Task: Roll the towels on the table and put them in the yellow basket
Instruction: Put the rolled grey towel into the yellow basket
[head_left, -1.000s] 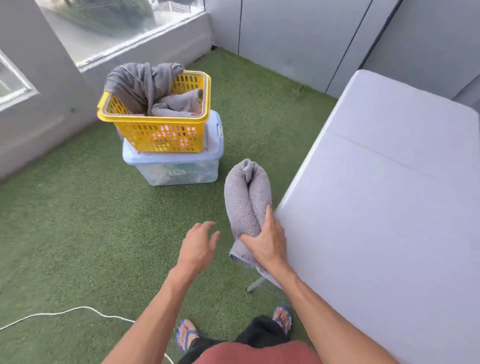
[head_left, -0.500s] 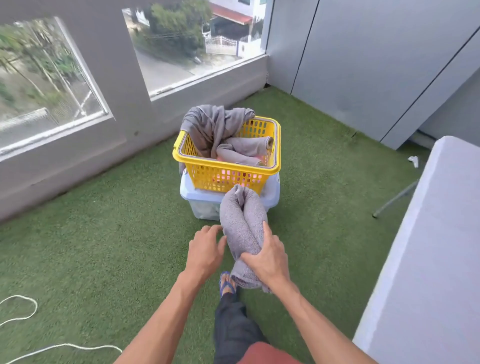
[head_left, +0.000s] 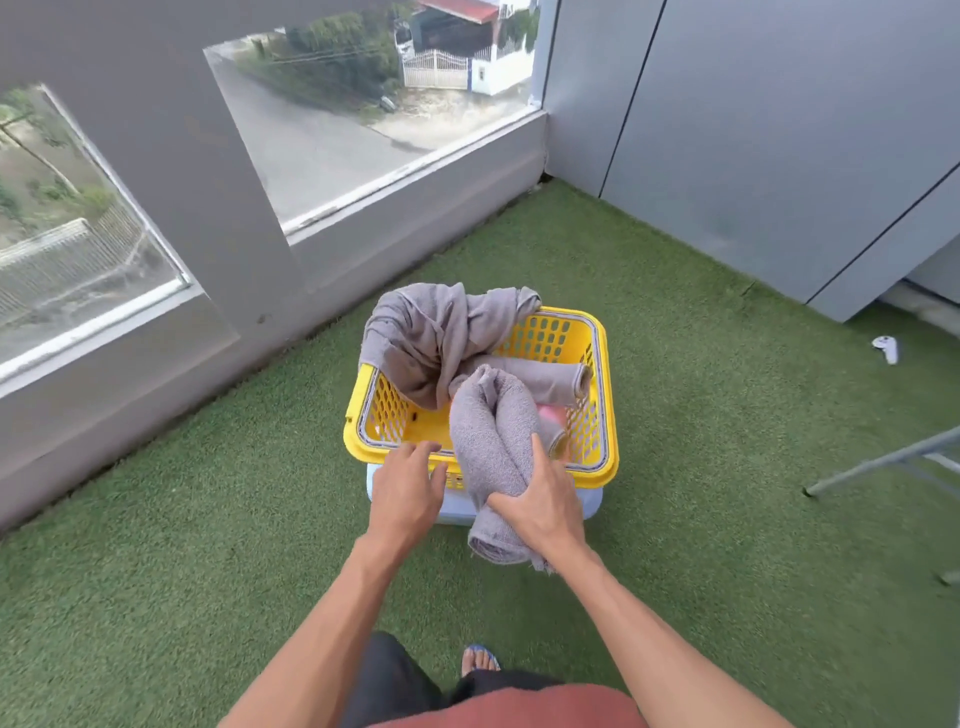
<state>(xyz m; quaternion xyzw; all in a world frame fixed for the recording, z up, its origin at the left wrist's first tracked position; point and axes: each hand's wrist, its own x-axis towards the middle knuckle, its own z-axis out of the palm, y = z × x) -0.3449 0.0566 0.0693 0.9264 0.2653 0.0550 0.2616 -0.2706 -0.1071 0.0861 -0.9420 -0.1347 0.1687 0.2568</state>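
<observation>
- Rolled grey towel (head_left: 493, 441) held lengthwise over the near rim of the yellow basket (head_left: 605, 395), its far end above the basket's inside.
- Right hand (head_left: 545, 506) grasps the roll's near end, thumb along its side.
- Left hand (head_left: 405, 493) hovers just beside the roll, fingers spread and relaxed, holding nothing.
- Basket sits on a pale blue box (head_left: 457, 506), with loose grey cloth (head_left: 431, 338) draped over its far corner.
- Green artificial grass (head_left: 156, 597) covers the floor beside low grey walls and windows (head_left: 363, 114).

Rolled towel (head_left: 493, 447), carried from beside the table, now overhangs the yellow basket (head_left: 602, 415) rim; left hand (head_left: 405, 493) alongside.
</observation>
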